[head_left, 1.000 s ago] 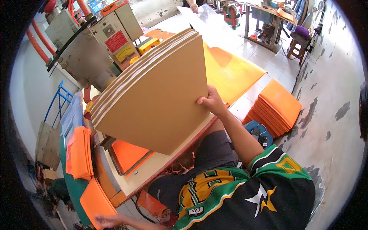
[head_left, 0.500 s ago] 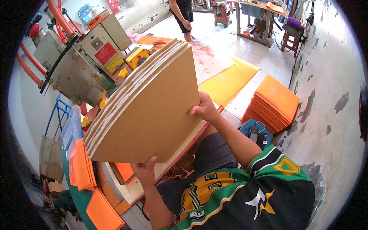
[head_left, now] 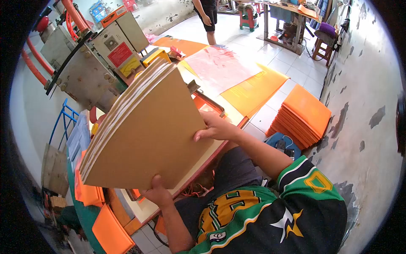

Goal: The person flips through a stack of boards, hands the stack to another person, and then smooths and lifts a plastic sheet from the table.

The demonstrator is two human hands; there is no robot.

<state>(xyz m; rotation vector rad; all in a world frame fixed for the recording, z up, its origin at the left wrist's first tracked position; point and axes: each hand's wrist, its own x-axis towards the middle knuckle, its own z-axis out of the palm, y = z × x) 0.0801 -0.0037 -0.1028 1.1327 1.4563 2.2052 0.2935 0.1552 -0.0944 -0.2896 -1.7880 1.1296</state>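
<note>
A thick stack of brown boards (head_left: 144, 131) with pale layered edges is tilted up in front of me, between both hands. My left hand (head_left: 158, 192) grips its lower edge, thumb on the brown face. At the right edge, my right hand (head_left: 213, 127) is closed on it too, with the thumb on the face and the fingers behind. Behind and below the boards is a worktable with a cream surface (head_left: 146, 209). Part of a metal frame (head_left: 211, 106) with orange material shows past the right edge of the boards.
A machine (head_left: 89, 78) with orange hoses stands at the left. Folded orange pieces (head_left: 112, 230) lie at the table's left end. Orange sheets (head_left: 258, 89) and a pink sheet (head_left: 220, 67) spread beyond. An orange stack (head_left: 300, 114) is at right. Another person (head_left: 207, 17) stands at the back.
Both hands have shifted the boards left and slightly down. The metal frame and more of the pink sheet now show to their right. The person at the back has moved slightly right in view.
</note>
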